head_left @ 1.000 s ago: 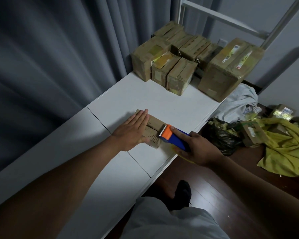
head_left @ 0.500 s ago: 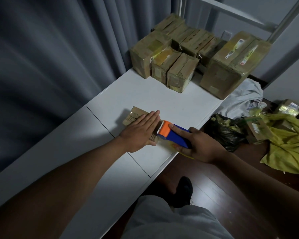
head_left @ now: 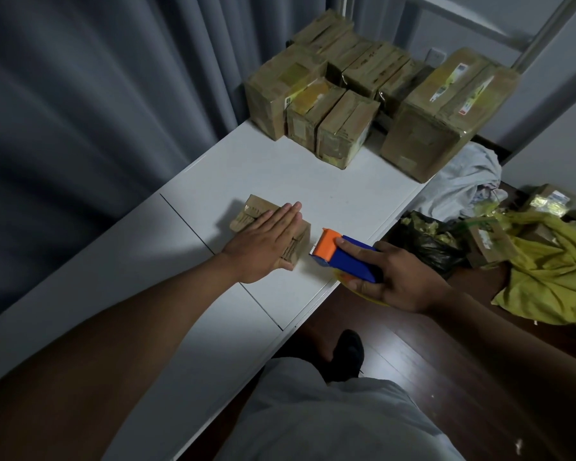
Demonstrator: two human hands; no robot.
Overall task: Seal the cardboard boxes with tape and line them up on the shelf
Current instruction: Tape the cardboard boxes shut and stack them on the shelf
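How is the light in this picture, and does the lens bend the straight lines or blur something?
Head view: dim, cool light; the small box under the left hand throws a soft shadow to its left on the white table. The wide lens fans the curtain folds and slants the table's edges. The tape dispenser in the right hand looks sharp.

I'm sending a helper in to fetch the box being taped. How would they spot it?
On the white shelf, ignore the cluster of boxes at the far end. The small box lies alone nearer the person, under the flat left hand, beside the blue and orange tape dispenser.
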